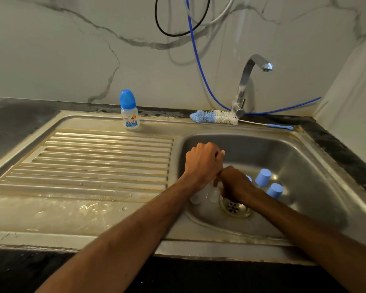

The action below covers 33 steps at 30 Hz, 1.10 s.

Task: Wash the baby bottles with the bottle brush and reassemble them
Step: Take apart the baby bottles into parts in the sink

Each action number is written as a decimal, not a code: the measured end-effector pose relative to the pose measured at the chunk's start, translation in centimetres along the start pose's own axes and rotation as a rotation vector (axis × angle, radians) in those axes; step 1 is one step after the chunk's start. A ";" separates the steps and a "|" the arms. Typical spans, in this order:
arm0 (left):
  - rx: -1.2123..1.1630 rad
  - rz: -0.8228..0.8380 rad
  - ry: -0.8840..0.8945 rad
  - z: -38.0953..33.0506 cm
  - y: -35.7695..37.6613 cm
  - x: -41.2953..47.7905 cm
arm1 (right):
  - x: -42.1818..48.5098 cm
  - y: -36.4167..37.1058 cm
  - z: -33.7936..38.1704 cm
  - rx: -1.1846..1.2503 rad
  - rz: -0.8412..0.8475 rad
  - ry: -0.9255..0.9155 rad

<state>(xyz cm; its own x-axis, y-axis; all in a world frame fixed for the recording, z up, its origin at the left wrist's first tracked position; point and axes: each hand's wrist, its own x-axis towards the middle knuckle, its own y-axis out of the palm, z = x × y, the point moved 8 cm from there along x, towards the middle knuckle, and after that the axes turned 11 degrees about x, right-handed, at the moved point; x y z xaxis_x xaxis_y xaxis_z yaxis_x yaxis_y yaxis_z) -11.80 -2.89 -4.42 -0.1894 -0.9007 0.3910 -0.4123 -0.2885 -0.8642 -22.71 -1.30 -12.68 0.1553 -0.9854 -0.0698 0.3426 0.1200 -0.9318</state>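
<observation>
Baby bottle bodies, clear and uncapped: one [195, 197] and a second [212, 195] stand at lower centre of the frame, on the floor of the steel sink basin [304, 166], just left of the drain strainer [234, 207]. Both hands reach into the basin above them. Left hand [203, 163]: fingers curled tightly together in a fist over the bodies; what they enclose cannot be told. Right hand [236, 185]: pressed against the left wrist, fingers pointing down and curled beside the second body; whether they pinch it cannot be told. Blue caps [263, 177] [275, 190] lie mouth-down to the right of the hands. Assembled baby bottle [130, 115], blue-capped, stands upright on the back ledge, above the ribbed drainboard [106, 161]. Bottle brush [215, 116] lies along the back rim at the foot of the faucet [244, 81]. A blue hose [195, 53] hangs down the marble wall.
</observation>
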 end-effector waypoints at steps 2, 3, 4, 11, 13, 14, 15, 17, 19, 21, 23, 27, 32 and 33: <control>-0.008 -0.015 -0.010 0.0 -0.5 0.1 | -0.7 -1.8 1.1 -0.020 -0.098 0.010; -0.012 -0.018 -0.019 0.0 -0.7 0.1 | -0.9 -2.6 1.3 -0.030 -0.125 0.019; -0.012 -0.016 -0.025 0.0 -0.9 0.0 | -1.0 -3.2 1.5 -0.037 -0.138 0.029; 0.020 -0.050 0.026 -0.4 -1.9 0.1 | -1.9 -4.7 0.8 0.150 -0.183 0.065; 0.046 -0.126 0.062 -0.5 -3.7 0.4 | -1.5 -5.5 1.9 0.219 -0.233 0.028; 0.048 -0.163 0.080 -0.4 -4.7 0.6 | -1.3 -5.9 2.8 0.263 -0.268 0.007; 0.044 -0.198 0.090 -0.1 -5.7 0.8 | -1.1 -6.3 3.9 0.304 -0.311 -0.019; 0.017 -0.296 0.090 1.0 -7.8 1.3 | -0.8 -6.9 6.0 0.374 -0.390 -0.078; 0.001 -0.487 0.071 2.9 -10.7 1.6 | -0.7 -6.9 7.1 0.428 -0.442 -0.153; 0.048 -0.687 -0.006 5.6 -13.1 1.9 | -1.1 -6.9 7.0 0.454 -0.470 -0.189; 0.139 -0.737 -0.200 9.4 -14.1 2.5 | -1.5 -6.6 6.3 0.411 -0.488 -0.210; 0.030 -0.577 -0.582 16.9 -12.6 4.2 | -1.0 -6.7 5.4 0.369 -0.480 -0.214; -0.150 -0.260 -0.701 22.3 -8.0 7.0 | -0.3 -6.5 5.2 0.356 -0.434 -0.225; -0.184 -0.248 -0.673 22.6 -7.4 7.5 | -0.3 -6.4 5.0 0.364 -0.425 -0.222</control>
<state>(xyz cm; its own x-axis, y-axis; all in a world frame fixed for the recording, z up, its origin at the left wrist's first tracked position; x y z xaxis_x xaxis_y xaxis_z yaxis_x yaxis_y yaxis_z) 9.95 -14.83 -2.29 0.4920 -0.8375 0.2380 -0.5261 -0.5038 -0.6851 -20.28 -1.20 -4.90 0.1114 -0.9122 0.3943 0.7058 -0.2067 -0.6776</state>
